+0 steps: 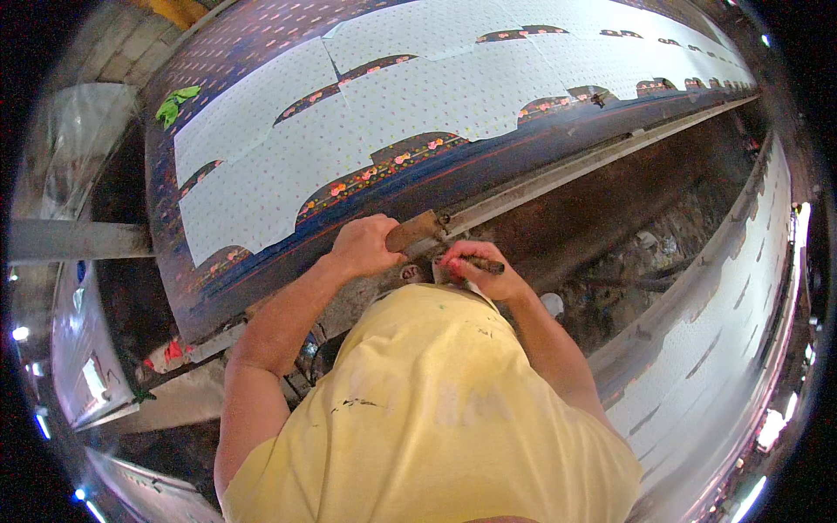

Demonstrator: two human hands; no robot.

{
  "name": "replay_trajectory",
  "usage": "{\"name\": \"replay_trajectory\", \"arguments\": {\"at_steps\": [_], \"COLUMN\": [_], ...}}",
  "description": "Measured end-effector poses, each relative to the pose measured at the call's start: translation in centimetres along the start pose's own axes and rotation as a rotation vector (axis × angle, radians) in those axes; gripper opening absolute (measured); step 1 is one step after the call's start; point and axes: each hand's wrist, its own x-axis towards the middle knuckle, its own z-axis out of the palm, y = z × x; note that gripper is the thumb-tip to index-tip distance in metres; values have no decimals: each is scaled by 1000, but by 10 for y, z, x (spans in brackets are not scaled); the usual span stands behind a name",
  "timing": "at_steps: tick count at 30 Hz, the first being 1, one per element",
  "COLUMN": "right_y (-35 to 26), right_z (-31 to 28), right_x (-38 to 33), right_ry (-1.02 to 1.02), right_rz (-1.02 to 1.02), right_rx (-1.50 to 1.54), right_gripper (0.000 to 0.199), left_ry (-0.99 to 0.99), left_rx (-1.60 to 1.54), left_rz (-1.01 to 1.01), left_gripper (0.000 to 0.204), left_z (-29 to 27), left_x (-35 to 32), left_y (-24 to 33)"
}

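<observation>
My left hand (364, 247) is closed round a worn brown wooden piece (415, 231), held at the near edge of a long table. Its far end looks rough and dark. Just right of it, in front of my body, my right hand (485, 272) grips a short dark stick-like handle (485, 263). Reddish stains show on that hand's fingertips. Whatever lies at the handle's other end is hidden by the fingers. Beyond both hands, pale cloth (261, 183) with small printed dots covers much of the table, with dark floral strips (384, 172) showing along its scalloped edges.
A long rail (558, 170) runs along the table's near side. Another long table with a whitish surface (706, 349) curves along the right. Bright green cloth (177, 105) lies at the far left corner. A grey beam (78, 241) juts in from the left, and debris (649, 240) litters the ground between the tables.
</observation>
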Motion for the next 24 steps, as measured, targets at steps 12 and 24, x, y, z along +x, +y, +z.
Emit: {"name": "replay_trajectory", "arguments": {"at_steps": [12,24], "right_y": [-1,-15], "right_z": [-13,-76], "right_x": [-36,-60], "right_ry": [291,654], "right_rz": [66,4], "right_rx": [70,-159], "right_gripper": [18,15], "left_ry": [-74,-155], "left_rx": [-57,-209], "left_rz": [-28,70], "left_gripper": [57,57], "left_z": [-1,-22], "left_x": [0,1], "left_y": [-4,-1]}}
